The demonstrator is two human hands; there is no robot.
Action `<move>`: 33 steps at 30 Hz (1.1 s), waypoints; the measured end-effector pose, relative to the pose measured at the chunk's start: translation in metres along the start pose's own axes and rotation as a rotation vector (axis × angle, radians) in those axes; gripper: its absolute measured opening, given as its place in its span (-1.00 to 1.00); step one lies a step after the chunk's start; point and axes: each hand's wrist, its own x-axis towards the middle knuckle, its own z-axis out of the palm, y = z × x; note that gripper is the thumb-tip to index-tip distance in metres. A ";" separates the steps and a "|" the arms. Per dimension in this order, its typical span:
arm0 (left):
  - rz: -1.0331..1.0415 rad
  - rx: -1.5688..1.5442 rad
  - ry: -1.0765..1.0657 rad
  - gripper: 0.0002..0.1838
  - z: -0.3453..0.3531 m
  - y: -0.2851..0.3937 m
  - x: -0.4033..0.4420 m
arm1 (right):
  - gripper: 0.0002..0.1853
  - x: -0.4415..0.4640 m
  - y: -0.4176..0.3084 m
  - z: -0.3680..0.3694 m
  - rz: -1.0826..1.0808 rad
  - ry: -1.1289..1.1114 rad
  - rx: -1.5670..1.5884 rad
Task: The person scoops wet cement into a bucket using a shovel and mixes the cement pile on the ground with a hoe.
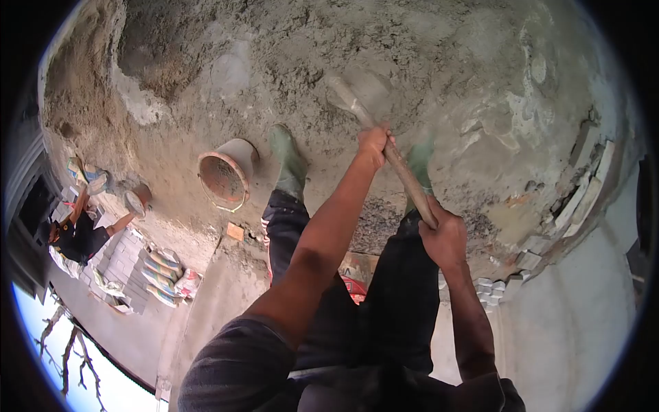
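Both my hands grip the long wooden handle of a hoe [405, 175], held slantwise in front of me. My left hand [374, 144] is closed round the handle further forward, nearer the blade. Close to the rear end of the handle, my right hand [445, 237] is wrapped round it. The far end rests at the wet grey mortar [295, 75]; the blade there is mortar-coated and blurred, so its edge cannot be made out. My green boots [290, 161] stand in the mortar on either side of the handle.
A mortar-smeared bucket [247, 161] stands left of my boots. Further left, another person [79, 237] bends near a second bucket [137, 199] and filled sacks [163, 275]. Stacked paving blocks [118, 257] lie there. Blocks [583, 199] edge the mortar on the right.
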 end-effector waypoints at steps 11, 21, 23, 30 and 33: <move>0.079 1.688 0.746 -0.05 -0.246 -0.018 -0.230 | -0.83 0.087 -0.145 -0.007 -0.058 0.214 -0.114; -0.111 1.159 0.745 -0.25 -0.292 -0.001 -0.219 | -0.69 0.123 -0.261 -0.001 -0.087 0.250 -0.281; -0.123 1.148 0.760 -0.23 -0.301 0.008 -0.218 | -0.64 0.136 -0.259 0.004 -0.064 0.208 -0.311; 0.034 1.260 0.795 -0.32 -0.315 0.030 -0.214 | -0.71 0.139 -0.264 0.002 0.066 0.294 -0.409; 0.028 1.279 0.738 -0.31 -0.326 0.053 -0.218 | -0.72 0.142 -0.260 0.003 0.094 0.317 -0.389</move>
